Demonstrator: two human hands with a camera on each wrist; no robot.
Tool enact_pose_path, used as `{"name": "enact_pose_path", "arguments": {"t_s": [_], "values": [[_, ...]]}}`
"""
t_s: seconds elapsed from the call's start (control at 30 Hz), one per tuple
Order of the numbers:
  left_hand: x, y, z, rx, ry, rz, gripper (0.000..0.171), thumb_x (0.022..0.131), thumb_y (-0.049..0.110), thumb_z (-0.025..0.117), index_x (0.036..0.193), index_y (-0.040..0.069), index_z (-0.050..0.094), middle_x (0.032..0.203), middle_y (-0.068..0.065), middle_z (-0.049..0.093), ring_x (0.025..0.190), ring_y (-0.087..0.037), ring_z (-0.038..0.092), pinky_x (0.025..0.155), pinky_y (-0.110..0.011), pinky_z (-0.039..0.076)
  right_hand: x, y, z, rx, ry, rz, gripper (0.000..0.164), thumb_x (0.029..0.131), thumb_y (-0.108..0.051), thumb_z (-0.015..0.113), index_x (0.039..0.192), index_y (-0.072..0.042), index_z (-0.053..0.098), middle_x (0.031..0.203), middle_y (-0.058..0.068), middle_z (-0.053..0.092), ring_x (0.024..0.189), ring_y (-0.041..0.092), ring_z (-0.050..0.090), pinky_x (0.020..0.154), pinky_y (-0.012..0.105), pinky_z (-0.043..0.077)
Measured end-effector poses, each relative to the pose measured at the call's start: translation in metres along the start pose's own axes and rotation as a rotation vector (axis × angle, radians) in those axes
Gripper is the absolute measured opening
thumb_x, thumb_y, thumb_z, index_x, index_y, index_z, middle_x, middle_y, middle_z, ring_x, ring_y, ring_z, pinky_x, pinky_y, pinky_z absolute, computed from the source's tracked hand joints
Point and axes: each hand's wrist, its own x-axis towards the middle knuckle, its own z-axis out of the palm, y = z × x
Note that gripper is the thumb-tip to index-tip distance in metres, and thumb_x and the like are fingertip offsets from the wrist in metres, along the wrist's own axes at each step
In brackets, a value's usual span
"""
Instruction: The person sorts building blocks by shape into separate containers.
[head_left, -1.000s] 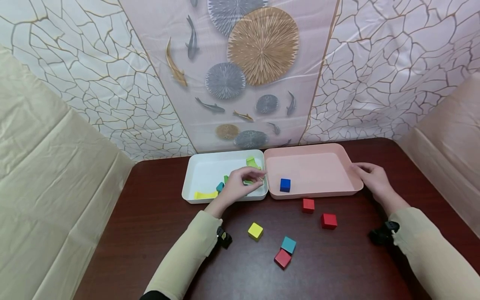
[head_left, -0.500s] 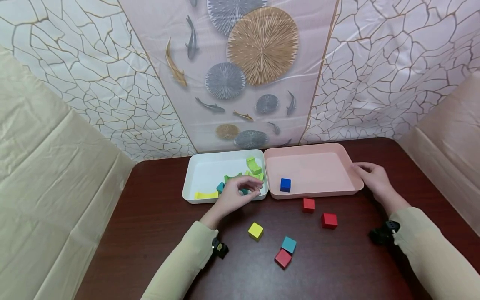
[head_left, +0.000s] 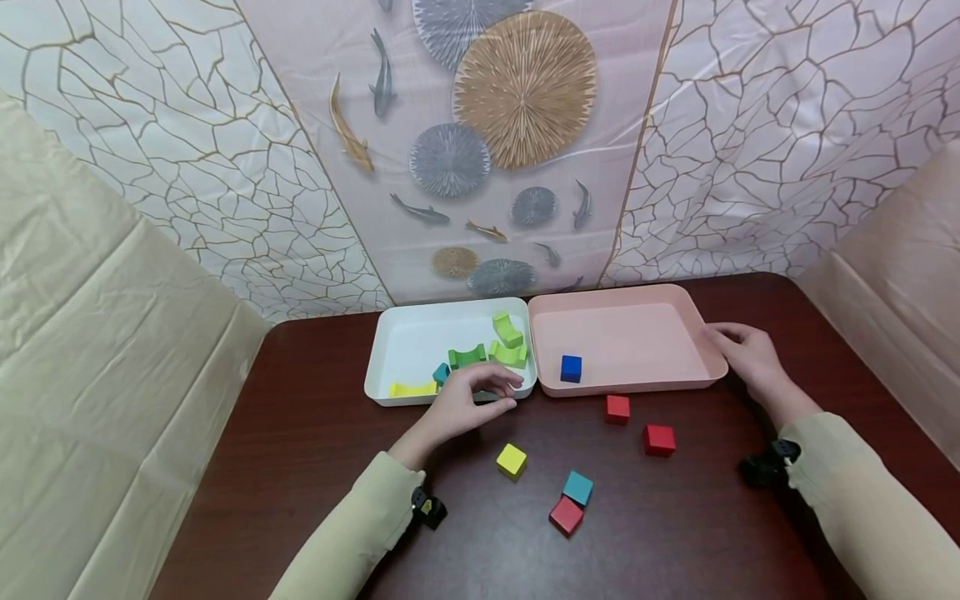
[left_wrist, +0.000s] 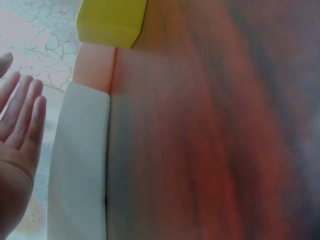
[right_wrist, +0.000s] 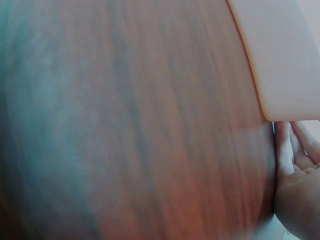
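Observation:
My left hand hovers over the near right rim of the white tray, fingers loosely bent, a gap between them and the thumb, nothing held. That tray holds light green arched blocks, a darker green arch, a teal block and a yellow piece. At the pink tray, my right hand pinches the right rim; the right wrist view shows its fingers partly hidden by the wall. A blue cube sits inside that tray.
On the dark table lie a yellow cube, a teal cube touching a red cube, and two more red cubes, one close to the pink tray and another farther right. A patterned cloth hangs behind.
My left hand has drawn back toward me and slightly left, from over the white tray to its near rim, uncovering the green arches. The right hand has stayed at the pink tray.

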Motion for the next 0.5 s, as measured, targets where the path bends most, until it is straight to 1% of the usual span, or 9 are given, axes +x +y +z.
{"name": "enact_pose_path", "arguments": {"t_s": [0.1,0.23,0.33,0.43,0.5], "values": [[-0.004,0.000,0.000,0.001,-0.035,-0.005,0.031,0.094,0.000,0.079,0.124,0.002,0.074,0.117,-0.017,0.076,0.100,-0.024,0.074,0.094,-0.050,0.062,0.000,0.000,0.000,0.013,0.003,-0.006,0.063,0.110,-0.035,0.057,0.142,0.019,0.054,0.089,-0.044,0.053,0.083,-0.020,0.052,0.070,0.007,0.050],[-0.009,-0.001,-0.001,-0.036,-0.092,-0.021,0.033,0.094,0.000,0.078,0.127,0.001,0.072,0.122,-0.023,0.074,0.105,-0.031,0.073,0.097,-0.049,0.061,0.000,0.000,0.001,0.025,0.009,-0.011,0.062,0.109,-0.033,0.059,0.141,0.020,0.054,0.089,-0.044,0.054,0.082,-0.019,0.053,0.070,0.007,0.050],[-0.012,-0.004,0.000,-0.051,-0.123,-0.032,0.033,0.095,-0.001,0.077,0.127,0.000,0.071,0.124,-0.024,0.074,0.107,-0.032,0.073,0.098,-0.043,0.061,0.000,0.000,0.001,0.024,0.009,-0.010,0.063,0.109,-0.034,0.059,0.141,0.020,0.054,0.089,-0.044,0.054,0.082,-0.020,0.053,0.070,0.007,0.050],[-0.015,-0.007,0.000,-0.045,-0.148,-0.039,0.034,0.095,0.001,0.078,0.128,0.002,0.071,0.125,-0.020,0.074,0.109,-0.030,0.073,0.099,-0.033,0.061,0.000,0.000,0.001,0.027,0.012,-0.012,0.063,0.109,-0.034,0.060,0.140,0.019,0.055,0.089,-0.043,0.055,0.082,-0.019,0.053,0.070,0.007,0.050],[-0.016,-0.007,0.001,-0.039,-0.170,-0.047,0.035,0.095,0.003,0.078,0.129,0.002,0.071,0.126,-0.018,0.074,0.110,-0.028,0.073,0.100,-0.029,0.060,0.000,0.001,0.001,0.032,0.019,-0.016,0.061,0.108,-0.034,0.061,0.139,0.019,0.056,0.089,-0.042,0.056,0.082,-0.018,0.053,0.070,0.007,0.050]]}}
